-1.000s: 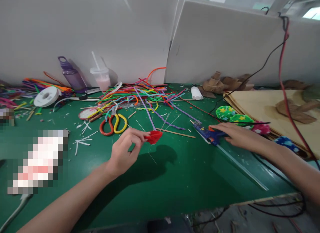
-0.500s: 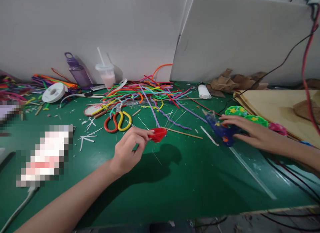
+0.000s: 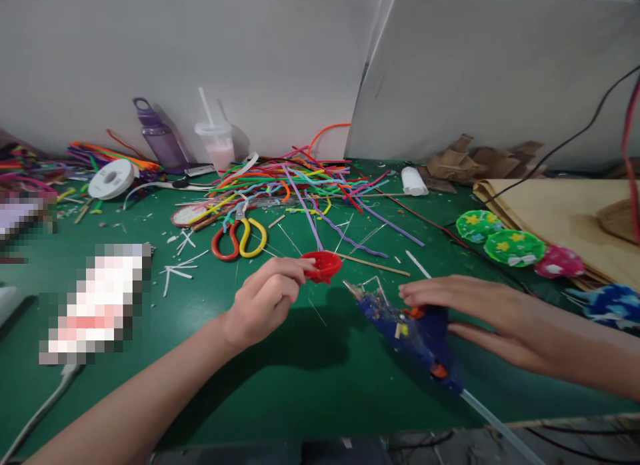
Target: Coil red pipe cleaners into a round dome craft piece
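Pinched between the fingers of my left hand is a small red fuzzy cup-shaped piece, held above the green table. My right hand is closed around the handle of a blue hot glue gun. The gun's nozzle points up and left, close to the red piece but apart from it. A long clear glue stick sticks out of the gun's rear. Part of the handle is hidden behind my right fingers.
Scissors with red and yellow handles lie ahead, before a heap of coloured pipe cleaners. A drink cup and purple bottle stand behind. Felt pieces lie right; a pixelated device lies left.
My right hand has lifted the glue gun and brought it left and nearer, toward the red piece. The red piece has tipped, so its hollow inside shows.
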Demonstrator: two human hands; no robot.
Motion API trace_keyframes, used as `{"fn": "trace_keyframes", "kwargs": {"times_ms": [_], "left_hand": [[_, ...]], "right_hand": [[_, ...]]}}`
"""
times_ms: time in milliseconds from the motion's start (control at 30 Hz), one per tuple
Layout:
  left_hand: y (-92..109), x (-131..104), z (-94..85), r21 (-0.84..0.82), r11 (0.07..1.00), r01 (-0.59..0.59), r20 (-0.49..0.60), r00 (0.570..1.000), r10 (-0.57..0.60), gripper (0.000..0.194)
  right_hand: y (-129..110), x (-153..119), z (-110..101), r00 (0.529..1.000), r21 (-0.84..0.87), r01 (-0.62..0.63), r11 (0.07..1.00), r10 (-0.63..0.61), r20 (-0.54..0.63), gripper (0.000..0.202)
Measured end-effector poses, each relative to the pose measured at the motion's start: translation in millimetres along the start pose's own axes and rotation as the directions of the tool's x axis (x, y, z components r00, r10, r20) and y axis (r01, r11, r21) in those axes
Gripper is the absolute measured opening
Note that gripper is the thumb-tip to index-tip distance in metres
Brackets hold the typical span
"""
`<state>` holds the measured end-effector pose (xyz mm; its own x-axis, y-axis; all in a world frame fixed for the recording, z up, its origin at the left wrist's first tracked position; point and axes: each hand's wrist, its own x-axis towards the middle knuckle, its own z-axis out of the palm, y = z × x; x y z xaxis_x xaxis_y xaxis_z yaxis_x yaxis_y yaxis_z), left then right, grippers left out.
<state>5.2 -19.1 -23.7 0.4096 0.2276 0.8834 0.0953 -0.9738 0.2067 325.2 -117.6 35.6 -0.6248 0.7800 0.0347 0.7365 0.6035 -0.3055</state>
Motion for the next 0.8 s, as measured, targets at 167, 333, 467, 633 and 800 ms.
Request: {"fn": "trace_keyframes", "kwargs": {"times_ms": [167, 333, 467, 633, 800], "left_hand": [[-1, -3, -0.3, -0.016, 1.000, -0.021, 0.014, 1.000, 0.021, 0.025], [-1, -4, 1.0, -0.063, 0.998, -0.020, 0.031, 0.999, 0.022, 0.027], [0, -4, 1.2, -0.113, 0.993, -0.016, 0.050, 0.999, 0.022, 0.026], [1, -2, 1.0, -0.126, 0.992, -0.011, 0.048, 0.999, 0.017, 0.026], [1, -3, 1.1, -0.133, 0.991, -0.013, 0.056, 0.998, 0.021, 0.026]], "right_hand": [[0, 6, -1, 1.000, -0.016, 0.008, 1.000, -0.008, -0.001, 0.043], [0, 10, -3, 1.000, 0.002, 0.013, 1.000, -0.013, -0.023, 0.041], [-2, 12, -5, 0.999, 0.000, 0.024, 1.000, -0.024, -0.030, 0.038], [-3, 13, -6, 0.999, -0.018, 0.042, 0.999, -0.042, -0.027, 0.037], [-5, 15, -6, 0.999, 0.002, 0.024, 1.000, -0.024, -0.021, 0.036]]}}
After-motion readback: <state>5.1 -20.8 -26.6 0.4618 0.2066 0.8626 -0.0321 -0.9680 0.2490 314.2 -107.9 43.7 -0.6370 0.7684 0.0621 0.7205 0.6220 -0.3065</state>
